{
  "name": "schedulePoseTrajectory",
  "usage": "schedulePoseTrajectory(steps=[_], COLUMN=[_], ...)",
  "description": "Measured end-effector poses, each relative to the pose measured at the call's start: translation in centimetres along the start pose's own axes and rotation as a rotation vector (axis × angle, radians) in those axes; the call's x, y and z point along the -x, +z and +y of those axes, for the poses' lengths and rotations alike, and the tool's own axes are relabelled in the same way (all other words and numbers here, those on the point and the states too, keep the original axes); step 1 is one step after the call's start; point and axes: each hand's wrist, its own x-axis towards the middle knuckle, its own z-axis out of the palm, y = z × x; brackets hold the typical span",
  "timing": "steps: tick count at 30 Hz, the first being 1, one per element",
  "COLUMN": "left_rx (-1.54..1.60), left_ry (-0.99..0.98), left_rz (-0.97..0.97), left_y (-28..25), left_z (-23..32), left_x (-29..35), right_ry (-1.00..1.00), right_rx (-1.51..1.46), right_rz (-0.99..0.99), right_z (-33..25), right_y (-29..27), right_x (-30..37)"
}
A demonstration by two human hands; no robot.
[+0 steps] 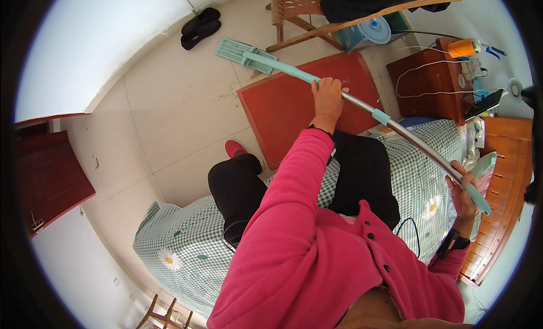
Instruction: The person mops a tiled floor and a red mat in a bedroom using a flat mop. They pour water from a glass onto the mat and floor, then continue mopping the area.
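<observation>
A flat mop runs slantwise across the view, with a steel pole and pale green grips. Its slotted pale green mop head is over the tiled floor at the far end; whether it touches the tiles I cannot tell. My left hand is closed around the upper green section of the pole, near the steel part. Farther right, my right hand wraps the pole close to its green end grip. My legs in black trousers are bent over the edge of a bed with a checked cover.
A red mat lies on the floor beyond my knees. Black shoes are by the wall. At the far side stand a wooden chair and a blue-green bin. A brown nightstand with cables is beside the bed's wooden headboard.
</observation>
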Motion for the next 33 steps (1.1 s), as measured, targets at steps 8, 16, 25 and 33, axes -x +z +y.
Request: schedulePoseTrajectory(steps=[8,16,25,33], left_rx=[0.007,-0.06,-0.25,-0.287], left_ry=[0.018,0.06,-0.034,-0.056], left_rz=[-0.079,-0.161,-0.165,-0.045], left_y=[2.5,0.4,-5.1,-7.9], left_z=[-0.6,-2.7,-10.8,-11.9], left_x=[2.5,4.2,8.7,6.1], right_ry=[0.067,0.09,0.195,0.125], right_rx=[-0.088,-0.156,-0.331,-0.33], right_rz=[0.075,0.002,-0.112,-0.15], right_z=[4.2,6.1,11.0,9.4], right_y=[-2.6,-0.5,4.0,4.2], right_x=[1.0,2.4,0.1,-3.2])
